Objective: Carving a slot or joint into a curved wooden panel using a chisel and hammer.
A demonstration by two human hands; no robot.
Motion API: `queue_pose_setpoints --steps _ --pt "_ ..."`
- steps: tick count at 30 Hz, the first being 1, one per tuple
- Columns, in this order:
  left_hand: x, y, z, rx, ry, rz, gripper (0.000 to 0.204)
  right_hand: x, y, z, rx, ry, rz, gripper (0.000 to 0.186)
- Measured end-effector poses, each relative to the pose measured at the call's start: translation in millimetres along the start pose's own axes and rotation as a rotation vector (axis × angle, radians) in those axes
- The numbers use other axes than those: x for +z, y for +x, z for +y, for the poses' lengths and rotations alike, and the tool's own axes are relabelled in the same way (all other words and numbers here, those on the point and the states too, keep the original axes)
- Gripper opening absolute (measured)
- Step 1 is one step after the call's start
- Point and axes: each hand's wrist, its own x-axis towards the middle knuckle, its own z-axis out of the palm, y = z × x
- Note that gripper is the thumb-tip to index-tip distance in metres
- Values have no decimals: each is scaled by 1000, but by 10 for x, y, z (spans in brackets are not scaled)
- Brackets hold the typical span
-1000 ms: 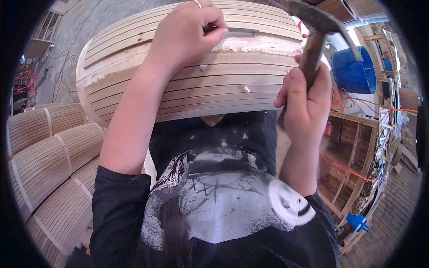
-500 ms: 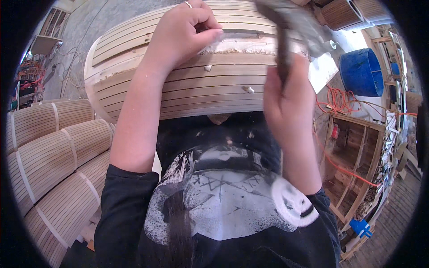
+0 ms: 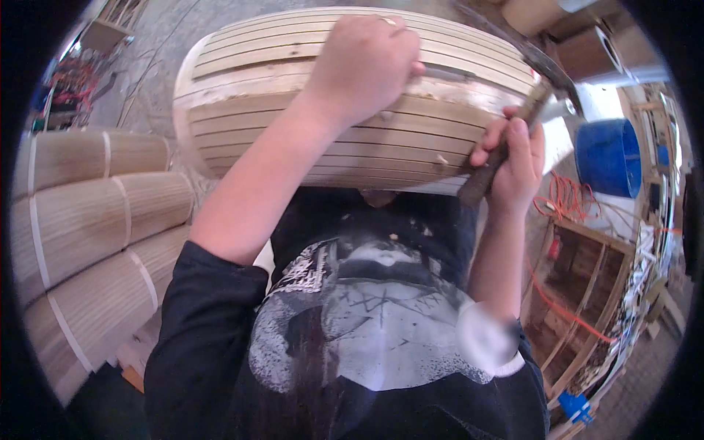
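A long, rounded wooden piece point(image 3: 293, 150) with dark grooves between its slats lies across in front of me. A rough, pale strip point(image 3: 249, 84) runs along its length, with a gap beside it. My left hand point(image 3: 367, 66) is closed over this strip, thumb and fingers drawn together. Whatever it pinches, if anything, is hidden behind the hand. My right hand point(image 3: 517, 161) grips a hammer point(image 3: 539, 95) by its worn handle near the right end of the piece. The hammer's dark metal head points away to the upper right. A small pale chip point(image 3: 441, 159) lies on the slats.
Several strapped, grooved wooden bundles point(image 3: 81, 220) are stacked at the left. On the right stand a blue drum point(image 3: 609, 158), a coiled orange hose point(image 3: 568, 198) and a wooden frame point(image 3: 587, 286). More wooden pieces point(image 3: 587, 59) lie at the far right.
My left hand has moved right along the strip. The hammer, blurred and over the piece before, has swung out to the right with its head farther off. The whole view has shifted slightly.
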Motion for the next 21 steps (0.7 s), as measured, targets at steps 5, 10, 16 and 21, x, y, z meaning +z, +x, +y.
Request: queue_pose_setpoints --steps 5,10,16,21 --pt "20 89 330 -87 8 119 16 -140 -5 65 -59 24 -154 29" --pt "-24 5 -30 -125 -315 311 8 -150 7 93 -111 53 -155 33" --pt "-660 -581 -655 -652 -410 411 7 -108 -14 81 -103 66 -127 32" --pt "-832 -821 -815 -512 -156 164 8 -107 -35 76 -88 4 -134 32"
